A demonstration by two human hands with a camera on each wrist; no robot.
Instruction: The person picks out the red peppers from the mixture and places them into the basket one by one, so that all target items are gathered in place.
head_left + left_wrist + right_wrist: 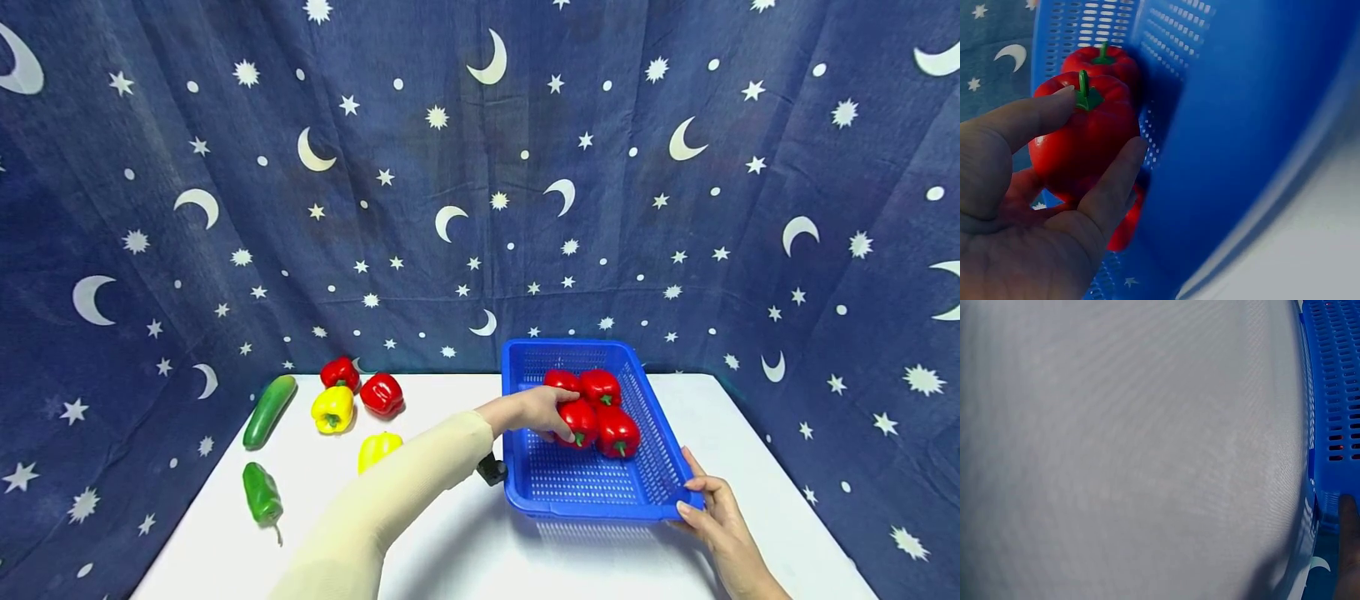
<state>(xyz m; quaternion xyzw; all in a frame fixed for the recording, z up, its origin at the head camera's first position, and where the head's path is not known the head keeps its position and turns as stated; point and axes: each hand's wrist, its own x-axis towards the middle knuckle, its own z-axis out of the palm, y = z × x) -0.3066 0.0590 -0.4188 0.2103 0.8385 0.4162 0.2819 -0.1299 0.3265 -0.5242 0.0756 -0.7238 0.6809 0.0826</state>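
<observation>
Inside a blue plastic basket (585,509), my left hand (534,410) grips a red bell pepper (577,423). In the left wrist view, the thumb lies by the green stem of this pepper (1085,147) and the fingers curl round its side. Several other red bell peppers sit close around it, among them one at the front right (619,432) and one behind (601,386). My right hand (718,515) pinches the basket's near right corner, thumb on top of the rim. Only a finger (1349,540) of it shows against the basket wall in the right wrist view.
Left of the basket, a white table (450,533) bears a yellow bell pepper (332,409), another yellow one (377,448) partly behind my left sleeve, red bell peppers (382,395), a cucumber (270,412) and a green pepper (262,493). A starry blue curtain (420,167) encloses the table's back and sides.
</observation>
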